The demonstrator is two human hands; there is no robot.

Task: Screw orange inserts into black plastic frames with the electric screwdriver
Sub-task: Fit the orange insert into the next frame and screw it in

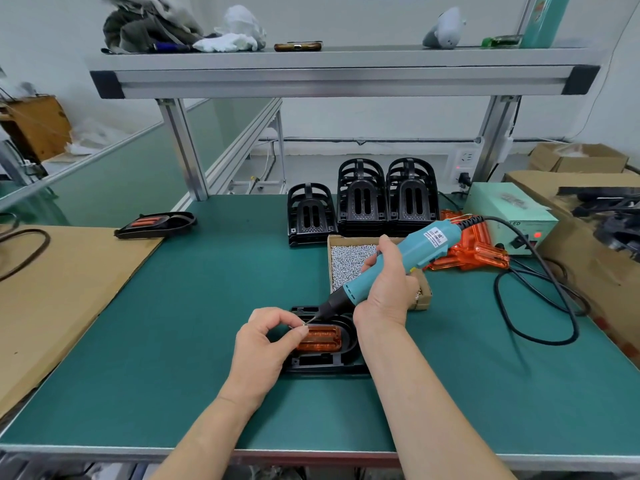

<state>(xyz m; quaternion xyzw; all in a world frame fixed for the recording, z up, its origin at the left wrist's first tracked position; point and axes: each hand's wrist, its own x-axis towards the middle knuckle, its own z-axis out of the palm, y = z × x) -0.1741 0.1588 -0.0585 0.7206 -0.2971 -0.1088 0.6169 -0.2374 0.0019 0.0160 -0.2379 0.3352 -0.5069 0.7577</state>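
The right hand (pixel 384 289) is gripping the electric screwdriver (pixel 398 258) while the left hand (pixel 263 344) is pinching what is probably a screw at its bit, over the orange insert (pixel 320 338) sitting in the black frame (pixel 322 365); 1 filled frame (pixel 156 223) is lying aside and 3 stacks of bare frames (pixel 363 202) are waiting behind.

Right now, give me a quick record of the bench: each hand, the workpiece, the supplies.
left hand: pinches a screw at the screwdriver tip
right hand: grips the screwdriver, tilted down to the left
workpiece: orange insert seated in black frame on green mat
screws: open box behind the frame
spare frames: three stacks at the back
spare inserts: orange pile on the right
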